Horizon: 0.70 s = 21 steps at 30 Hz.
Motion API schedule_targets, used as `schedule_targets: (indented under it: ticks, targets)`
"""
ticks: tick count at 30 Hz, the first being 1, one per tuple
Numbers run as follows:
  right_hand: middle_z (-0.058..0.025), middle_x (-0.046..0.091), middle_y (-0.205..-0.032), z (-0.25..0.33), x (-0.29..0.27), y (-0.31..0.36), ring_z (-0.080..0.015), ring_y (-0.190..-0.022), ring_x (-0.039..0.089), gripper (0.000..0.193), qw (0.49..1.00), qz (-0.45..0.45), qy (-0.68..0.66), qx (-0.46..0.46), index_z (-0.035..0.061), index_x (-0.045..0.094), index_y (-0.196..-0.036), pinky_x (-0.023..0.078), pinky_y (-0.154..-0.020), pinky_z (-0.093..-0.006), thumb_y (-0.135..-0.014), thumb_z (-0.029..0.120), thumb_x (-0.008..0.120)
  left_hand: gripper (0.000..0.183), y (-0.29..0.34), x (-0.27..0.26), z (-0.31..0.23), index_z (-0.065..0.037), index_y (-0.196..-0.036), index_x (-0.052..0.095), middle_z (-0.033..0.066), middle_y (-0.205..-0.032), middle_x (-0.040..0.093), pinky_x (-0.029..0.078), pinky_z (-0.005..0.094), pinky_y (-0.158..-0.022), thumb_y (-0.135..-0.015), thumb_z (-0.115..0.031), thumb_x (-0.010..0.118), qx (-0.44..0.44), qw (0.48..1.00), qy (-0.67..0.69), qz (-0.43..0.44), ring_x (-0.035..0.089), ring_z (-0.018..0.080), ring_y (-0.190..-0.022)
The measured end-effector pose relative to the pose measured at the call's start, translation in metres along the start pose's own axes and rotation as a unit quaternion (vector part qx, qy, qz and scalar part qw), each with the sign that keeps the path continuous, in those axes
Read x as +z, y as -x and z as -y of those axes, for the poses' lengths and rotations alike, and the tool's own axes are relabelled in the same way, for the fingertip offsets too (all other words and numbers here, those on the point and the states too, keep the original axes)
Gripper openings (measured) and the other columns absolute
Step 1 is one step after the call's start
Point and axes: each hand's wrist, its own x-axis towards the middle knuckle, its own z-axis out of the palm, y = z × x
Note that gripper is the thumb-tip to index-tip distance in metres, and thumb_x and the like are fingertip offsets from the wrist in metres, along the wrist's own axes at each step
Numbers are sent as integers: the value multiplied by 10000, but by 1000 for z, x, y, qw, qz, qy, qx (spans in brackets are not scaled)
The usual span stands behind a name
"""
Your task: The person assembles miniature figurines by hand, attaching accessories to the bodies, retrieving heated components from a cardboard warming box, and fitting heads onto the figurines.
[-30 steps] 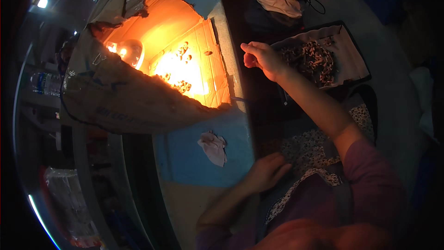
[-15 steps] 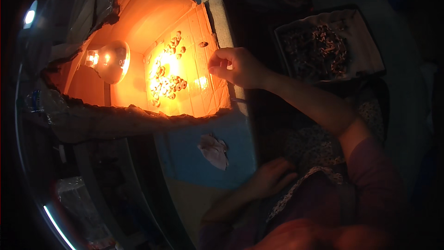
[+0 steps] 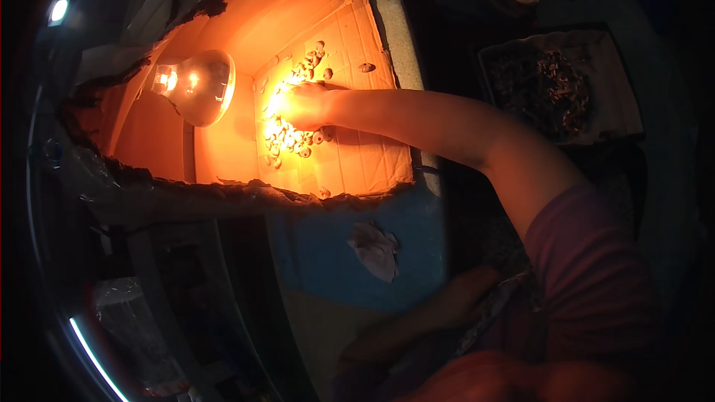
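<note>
Under a lit heat lamp bulb (image 3: 201, 89), my right hand (image 3: 304, 106) reaches into an open cardboard box (image 3: 369, 160). It is over a heap of small round pieces (image 3: 285, 136), some with dark centres. Glare washes out my right fingers, so what they touch or hold is hidden. One small round piece (image 3: 366, 68) lies apart, near the box's right edge. My left hand (image 3: 473, 286) rests low by my lap in shadow, its fingers too dark to make out.
A lined tray (image 3: 607, 97) of dark small pieces stands to the right. A crumpled pale cloth or paper (image 3: 374, 251) lies on the blue surface (image 3: 313, 253) below the box. The box's rim is torn and jagged, and the bulb hangs close to its left side.
My right hand has moved left from the box's right edge onto the heap of pieces. The whole view has shifted slightly, and my left hand stays low by my lap.
</note>
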Motion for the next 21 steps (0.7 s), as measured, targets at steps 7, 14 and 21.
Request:
schedule_targets:
  ticks: [7, 14, 21]
  targets:
    - [-122, 673, -976, -15, 10, -43, -299, -965, 618, 177, 988, -18, 113, -107, 50, 711, -867, 513, -805, -405, -771, 85, 567, 751, 6, -7, -12, 16, -1270, 469, 220, -1252, 509, 413, 405, -1003, -553, -38, 689, 6, 997, 57, -51, 501, 377, -1181]
    - [-153, 673, -823, -27, -9, -46, -300, -790, 654, 141, 996, 35, -11, -81, 44, 688, -795, 525, -686, -420, -683, 10, 609, 690, 6, 2, 0, 12, -1269, 483, 205, -1278, 509, 394, 362, -1015, -606, -44, 664, -129, 964, 230, -30, 509, 332, -1192]
    - [-133, 678, -835, -45, -21, -35, -293, -827, 655, 227, 990, 7, -137, -27, 90, 706, -915, 517, -706, -371, -692, 50, 696, 440, 7, 13, 20, 15, -1265, 479, 153, -1240, 534, 392, 341, -1001, -851, -115, 553, -92, 987, 131, 2, 526, 245, -1158]
